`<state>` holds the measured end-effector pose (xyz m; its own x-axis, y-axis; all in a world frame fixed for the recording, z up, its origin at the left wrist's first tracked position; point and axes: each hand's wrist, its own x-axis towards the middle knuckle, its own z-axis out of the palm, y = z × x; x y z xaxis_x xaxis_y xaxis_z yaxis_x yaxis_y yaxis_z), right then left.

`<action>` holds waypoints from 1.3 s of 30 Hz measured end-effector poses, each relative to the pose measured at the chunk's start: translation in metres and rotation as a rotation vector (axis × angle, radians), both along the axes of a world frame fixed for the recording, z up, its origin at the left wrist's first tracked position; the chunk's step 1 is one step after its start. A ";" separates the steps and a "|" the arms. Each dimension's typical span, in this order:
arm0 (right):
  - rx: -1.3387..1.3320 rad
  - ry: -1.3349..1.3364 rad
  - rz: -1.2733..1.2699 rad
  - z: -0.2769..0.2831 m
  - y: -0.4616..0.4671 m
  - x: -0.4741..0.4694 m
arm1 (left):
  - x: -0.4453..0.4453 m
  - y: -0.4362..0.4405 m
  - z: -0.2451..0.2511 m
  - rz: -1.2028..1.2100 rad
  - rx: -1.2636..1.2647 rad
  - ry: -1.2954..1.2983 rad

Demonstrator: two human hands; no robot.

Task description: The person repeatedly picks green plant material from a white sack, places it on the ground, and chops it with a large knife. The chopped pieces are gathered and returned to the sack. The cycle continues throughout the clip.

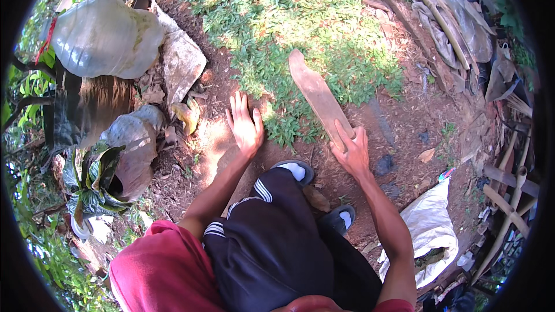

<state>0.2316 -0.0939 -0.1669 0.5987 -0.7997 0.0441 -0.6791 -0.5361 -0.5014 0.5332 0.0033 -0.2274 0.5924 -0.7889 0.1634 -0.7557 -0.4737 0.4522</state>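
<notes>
My right hand (353,149) grips the near end of a flat brown machete-shaped piece (318,91). It looks like wood or a wooden sheath, though the material is hard to settle. One finger lies along its face, and the far end curves into a hook over low green plants (277,21). My left hand (245,125) is empty, palm down with fingers spread, over bare soil (212,138) at the plants' edge. Whether it touches the ground I cannot tell. Between my arms are my dark trousers with white stripes and my sandalled feet.
A white woven sack (429,225) lies at the right, its mouth partly open. Bamboo poles (516,190) and planks (412,30) line the right side. At the left are a translucent plastic container (108,37), a stone (134,147) and a leafy plant (97,182).
</notes>
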 end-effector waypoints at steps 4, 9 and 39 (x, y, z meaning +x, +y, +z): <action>0.008 -0.103 -0.125 0.004 -0.008 0.000 | 0.001 0.000 0.006 0.020 -0.037 0.060; -0.034 0.021 -0.239 -0.013 -0.020 0.000 | -0.010 -0.029 0.024 -0.033 -0.131 0.177; -0.249 0.017 -0.626 -0.027 -0.083 -0.047 | -0.103 -0.158 0.015 -0.479 0.138 -0.090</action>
